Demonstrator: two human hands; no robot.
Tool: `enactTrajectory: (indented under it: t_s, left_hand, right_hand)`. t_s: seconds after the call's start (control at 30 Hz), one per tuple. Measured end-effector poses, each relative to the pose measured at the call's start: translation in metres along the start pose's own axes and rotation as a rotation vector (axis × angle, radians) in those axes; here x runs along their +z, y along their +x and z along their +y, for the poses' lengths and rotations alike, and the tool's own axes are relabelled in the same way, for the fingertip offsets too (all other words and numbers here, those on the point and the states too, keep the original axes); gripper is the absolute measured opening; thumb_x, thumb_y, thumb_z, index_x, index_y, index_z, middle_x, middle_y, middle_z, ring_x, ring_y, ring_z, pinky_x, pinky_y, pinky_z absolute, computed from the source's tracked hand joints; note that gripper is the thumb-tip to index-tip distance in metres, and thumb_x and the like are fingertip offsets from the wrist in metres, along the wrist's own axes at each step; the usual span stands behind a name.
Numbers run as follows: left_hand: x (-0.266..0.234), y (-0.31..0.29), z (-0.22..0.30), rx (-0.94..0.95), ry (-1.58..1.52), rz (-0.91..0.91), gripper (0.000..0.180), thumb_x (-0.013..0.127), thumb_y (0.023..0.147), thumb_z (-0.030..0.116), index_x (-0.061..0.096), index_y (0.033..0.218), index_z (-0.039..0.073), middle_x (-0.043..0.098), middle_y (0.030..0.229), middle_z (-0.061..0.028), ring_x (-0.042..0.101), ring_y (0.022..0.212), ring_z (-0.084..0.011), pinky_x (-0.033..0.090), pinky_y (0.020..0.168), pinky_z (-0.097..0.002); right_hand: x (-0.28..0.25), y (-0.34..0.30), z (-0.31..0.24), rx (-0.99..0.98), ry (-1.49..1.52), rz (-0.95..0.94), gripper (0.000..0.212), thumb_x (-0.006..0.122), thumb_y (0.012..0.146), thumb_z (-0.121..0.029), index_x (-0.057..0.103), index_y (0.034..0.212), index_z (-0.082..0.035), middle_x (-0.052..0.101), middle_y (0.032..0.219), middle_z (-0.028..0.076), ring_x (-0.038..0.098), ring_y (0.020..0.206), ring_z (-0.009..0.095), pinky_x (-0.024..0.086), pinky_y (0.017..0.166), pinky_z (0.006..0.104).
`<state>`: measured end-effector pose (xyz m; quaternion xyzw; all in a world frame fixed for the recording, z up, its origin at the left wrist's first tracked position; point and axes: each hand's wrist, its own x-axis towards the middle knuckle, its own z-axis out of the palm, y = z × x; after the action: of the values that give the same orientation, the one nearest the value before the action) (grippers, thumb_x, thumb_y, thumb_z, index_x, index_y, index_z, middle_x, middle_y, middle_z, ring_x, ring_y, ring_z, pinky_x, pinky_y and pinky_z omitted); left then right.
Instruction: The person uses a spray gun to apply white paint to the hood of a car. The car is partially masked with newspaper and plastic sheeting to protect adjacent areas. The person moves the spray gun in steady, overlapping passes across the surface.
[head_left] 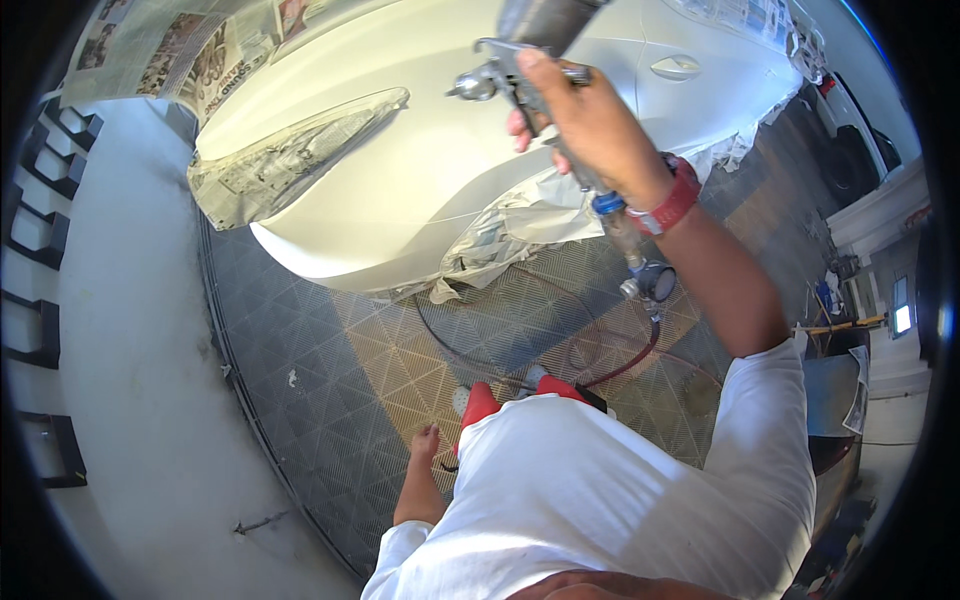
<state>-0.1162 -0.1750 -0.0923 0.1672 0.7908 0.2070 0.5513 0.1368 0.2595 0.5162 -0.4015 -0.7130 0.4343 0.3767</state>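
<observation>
My right hand (592,125) is wrapped around the grip of a paint spray gun (480,82), raised in front of a white car body (440,150). The gun's nozzle points left, apart from the panel as far as I can see. On top sits a grey paint cup (553,22), cut off by the upper edge. Below the grip hang a blue fitting and a round pressure gauge (658,282), joined to a dark red air hose (640,358). My left hand (426,440) hangs low at my side, fingers curled together, with nothing visible in it.
Newspaper masking (290,165) covers the headlight area, and masking paper (525,220) hangs over the wheel. The hose loops across the tiled floor (300,350) near my feet. A white wall (130,300) with black brackets stands left. Shop items clutter the right side.
</observation>
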Motion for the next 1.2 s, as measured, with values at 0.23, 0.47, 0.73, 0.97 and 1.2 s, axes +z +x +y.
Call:
enactTrajectory:
  t_s: [0.23,0.47,0.73,0.97,1.2]
  left_hand:
    - [0.003,-0.002,0.012,0.022,-0.033,0.008,0.055,0.067,0.100,0.040,0.065,0.129,-0.007,0.074,0.112,-0.0173,0.071,0.097,-0.0237,0.055,0.087,-0.0369]
    - [0.013,0.007,-0.010,0.034,0.013,0.017,0.050,0.066,0.100,0.039,0.066,0.127,-0.004,0.072,0.104,-0.0140,0.069,0.092,-0.0219,0.053,0.080,-0.0350]
    - [0.032,0.006,0.001,0.057,-0.028,0.012,0.042,0.064,0.102,0.040,0.067,0.119,0.001,0.066,0.084,-0.0029,0.063,0.071,-0.0131,0.051,0.061,-0.0304]
    - [0.035,0.000,0.010,0.075,-0.085,-0.010,0.046,0.063,0.102,0.038,0.065,0.123,-0.002,0.070,0.097,-0.0102,0.067,0.082,-0.0192,0.053,0.073,-0.0344]
    - [0.033,0.000,-0.008,0.014,-0.077,-0.041,0.030,0.061,0.104,0.038,0.065,0.098,0.009,0.059,0.078,0.0008,0.057,0.065,-0.0122,0.048,0.054,-0.0308]
  right_hand:
    - [0.028,0.037,-0.039,-0.046,0.137,-0.139,0.056,0.049,0.106,-0.053,0.064,0.116,0.000,0.072,0.082,0.010,0.071,0.066,0.012,0.048,0.042,0.0240]
    - [-0.053,0.065,-0.048,0.052,-0.011,0.075,0.052,0.041,0.110,-0.048,0.061,0.120,-0.002,0.069,0.080,0.009,0.066,0.061,0.014,0.049,0.044,0.0258]
    - [-0.228,0.071,0.012,0.075,-0.257,0.431,0.051,0.047,0.107,-0.048,0.064,0.113,-0.001,0.069,0.075,0.010,0.064,0.054,0.015,0.047,0.042,0.0285]
    - [-0.309,0.099,0.038,0.229,-0.543,0.686,0.061,0.051,0.102,-0.058,0.068,0.101,0.001,0.071,0.076,0.009,0.067,0.058,0.014,0.048,0.044,0.0281]
    - [-0.248,0.102,0.001,0.105,-0.468,0.666,0.053,0.050,0.105,-0.049,0.068,0.095,0.000,0.063,0.066,0.009,0.058,0.047,0.017,0.046,0.041,0.0330]
